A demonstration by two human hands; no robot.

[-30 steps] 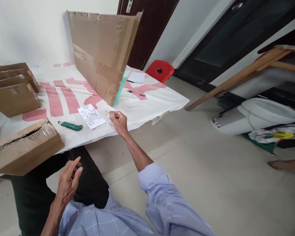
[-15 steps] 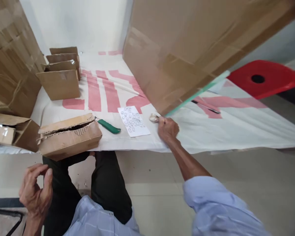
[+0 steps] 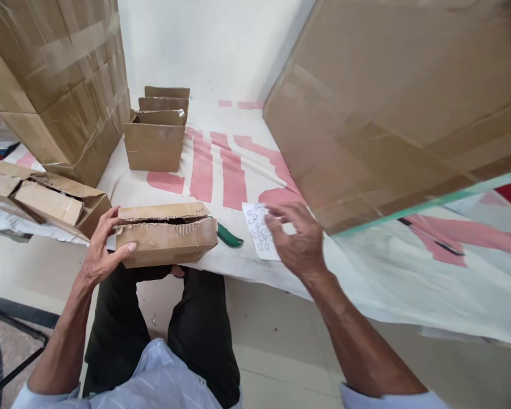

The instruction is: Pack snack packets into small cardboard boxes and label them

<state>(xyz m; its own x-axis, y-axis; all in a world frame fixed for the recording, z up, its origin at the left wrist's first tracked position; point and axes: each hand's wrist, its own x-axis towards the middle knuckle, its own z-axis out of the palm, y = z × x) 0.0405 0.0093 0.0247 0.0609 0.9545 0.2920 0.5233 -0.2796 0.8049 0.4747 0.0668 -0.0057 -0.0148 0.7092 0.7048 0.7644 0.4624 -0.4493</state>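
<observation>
Pink-and-white cloth (image 3: 208,113) covered the desk (image 3: 247,267). My left hand (image 3: 102,253) had its grip closed on the end of a small brown box (image 3: 166,244) at the desk's edge. Right of that box lay a green handle (image 3: 230,236), then a paper (image 3: 253,227) with drawings. Over the paper, my right hand (image 3: 302,244) was curled; I couldn't tell if it held anything.

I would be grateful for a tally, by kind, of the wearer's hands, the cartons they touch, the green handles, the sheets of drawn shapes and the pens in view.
Hands: 2, left hand and right hand
Carton under the left hand: 1
Green handle: 1
Sheet of drawn shapes: 1
Pen: 1
Total: 6
</observation>
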